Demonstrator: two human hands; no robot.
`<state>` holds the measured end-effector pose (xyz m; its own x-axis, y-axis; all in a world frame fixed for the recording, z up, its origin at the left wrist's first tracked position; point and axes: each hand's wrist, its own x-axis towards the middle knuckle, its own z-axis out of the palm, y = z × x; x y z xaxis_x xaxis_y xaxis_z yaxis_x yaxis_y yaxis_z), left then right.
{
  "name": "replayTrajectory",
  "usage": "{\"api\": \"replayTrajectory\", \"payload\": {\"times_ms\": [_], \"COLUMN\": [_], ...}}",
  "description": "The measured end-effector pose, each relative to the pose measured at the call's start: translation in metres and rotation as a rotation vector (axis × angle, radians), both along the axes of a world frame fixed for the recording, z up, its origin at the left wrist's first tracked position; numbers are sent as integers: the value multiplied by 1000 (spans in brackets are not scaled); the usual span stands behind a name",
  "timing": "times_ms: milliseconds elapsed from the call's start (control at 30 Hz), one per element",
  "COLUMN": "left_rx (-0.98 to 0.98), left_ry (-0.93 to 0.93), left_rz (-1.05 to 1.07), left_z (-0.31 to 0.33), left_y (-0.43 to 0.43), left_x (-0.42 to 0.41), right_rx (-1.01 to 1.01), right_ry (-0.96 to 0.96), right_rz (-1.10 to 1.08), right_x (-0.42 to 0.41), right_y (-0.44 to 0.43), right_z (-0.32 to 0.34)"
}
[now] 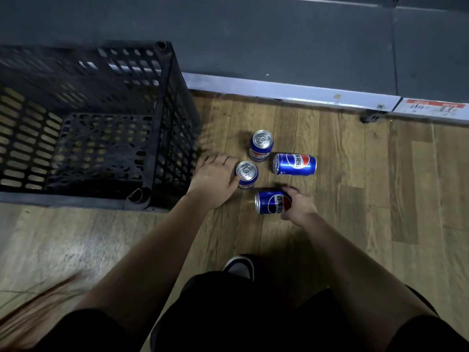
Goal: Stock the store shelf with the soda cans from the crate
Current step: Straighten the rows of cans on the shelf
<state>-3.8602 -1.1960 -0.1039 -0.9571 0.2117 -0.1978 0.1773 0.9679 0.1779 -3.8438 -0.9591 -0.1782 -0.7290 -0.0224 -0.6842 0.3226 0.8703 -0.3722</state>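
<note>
Beside the black crate (167,118) on the floor (355,199), my left hand (215,179) grips an upright can (246,174), my right hand (297,205) grips a toppled can (270,202), with a second upright can (262,146) and second toppled can (295,163) just beyond.

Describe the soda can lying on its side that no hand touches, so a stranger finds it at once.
Start at the black crate on the wooden floor and look right of it. The untouched can is the rightmost one, lying on its side; the other lying can is gripped by the right hand.
</note>
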Motion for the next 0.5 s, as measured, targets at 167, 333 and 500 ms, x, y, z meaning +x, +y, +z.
{"api": "replayTrajectory", "payload": {"times_ms": [167,333,500], "left_rx": [21,35,39], "left_ry": [-43,-52,-41], "left_rz": [3,13,-1], "left_z": [-6,-9,0], "left_y": [-1,-3,1], "left_x": [3,3,0], "right_rx": [2,73,42], "right_ry": [1,31,60], "right_rz": [-9,26,8], "right_x": [-1,-2,6], "right_y": [-1,-3,-2], "right_z": [-9,-10,-2]}}
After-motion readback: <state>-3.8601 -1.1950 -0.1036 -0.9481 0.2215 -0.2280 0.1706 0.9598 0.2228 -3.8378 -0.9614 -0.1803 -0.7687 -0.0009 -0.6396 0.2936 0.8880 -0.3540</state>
